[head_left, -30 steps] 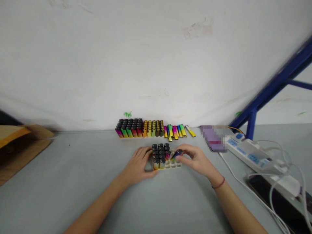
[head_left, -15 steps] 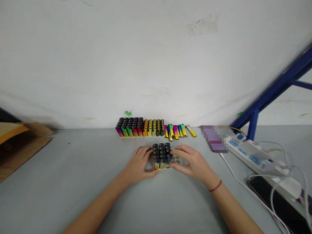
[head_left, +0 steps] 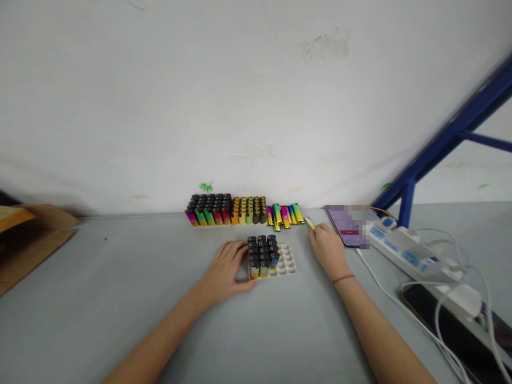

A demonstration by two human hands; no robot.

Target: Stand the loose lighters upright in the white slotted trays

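Right, L hand [head_left: 226, 269] flat-ish on the grey counter [head_left: 120, 288], fingers [head_left: 238, 248] open, slightly curved, tips up against the L side of a tight block of upright lighters [head_left: 261, 256], black tops, glossy gold-to-rainbow bodies, no real grip there. Block's sitting in a cream moulded plastic tray [head_left: 287, 261], at its L end, round pockets showing on the R side, bumpy texture. R hand [head_left: 328, 252] well over to the R of the tray, fingers [head_left: 316, 229] closed up, pinching a slim yellow lighter [head_left: 309, 223] by the tip of it, looks like; exact finger contact's small & hard to see. That's just past the R end of a long row of lighters [head_left: 240, 210] standing & lying along the foot of the white wall [head_left: 256, 96], black-capped ones L, gold-yellow mid, shiny multicolour R. Thin dark red cord bracelet [head_left: 343, 279] on R wrist. Just beside R hand, a phone w/ purple screen [head_left: 344, 226], part pixelated. Further R, white power strip [head_left: 408, 253] w/ blue switches, white cables [head_left: 404, 304] looping down to a black phone [head_left: 448, 325]. Blue metal frame [head_left: 440, 152] slants up the wall, cardboard flaps [head_left: 36, 229] far L
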